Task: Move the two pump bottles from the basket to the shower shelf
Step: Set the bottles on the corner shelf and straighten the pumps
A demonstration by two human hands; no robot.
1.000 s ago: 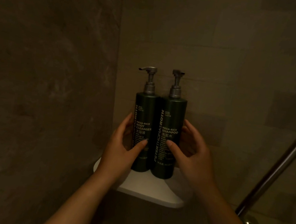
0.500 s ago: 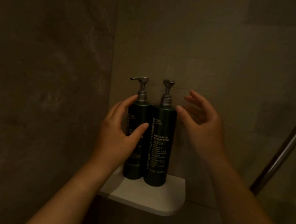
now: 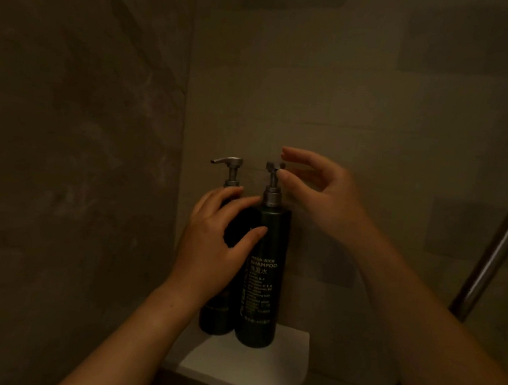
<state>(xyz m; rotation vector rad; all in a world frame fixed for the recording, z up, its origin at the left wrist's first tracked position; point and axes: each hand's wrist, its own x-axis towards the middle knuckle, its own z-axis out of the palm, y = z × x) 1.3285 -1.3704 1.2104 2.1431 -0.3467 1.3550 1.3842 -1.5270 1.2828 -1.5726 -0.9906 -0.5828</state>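
Observation:
Two dark green pump bottles stand upright and touching on the white corner shelf [image 3: 246, 370]. The body cleanser bottle [image 3: 214, 320] is on the left, its spout pointing left. To its right is the shampoo bottle [image 3: 263, 287]. My left hand [image 3: 216, 244] wraps the upper body of the cleanser bottle and hides its label, with the thumb resting across onto the shampoo bottle. My right hand [image 3: 321, 196] is at the shampoo bottle's pump head, which sits between the thumb tip and the index finger. No basket is in view.
Tiled shower walls meet in the corner right behind the bottles. A slanted metal bar [image 3: 497, 249] runs along the right edge. The front part of the shelf is bare.
Both hands have risen from the bottles' lower bodies. The left now holds the cleanser bottle near its shoulder and the right has reached the shampoo pump head. The view has tilted upward.

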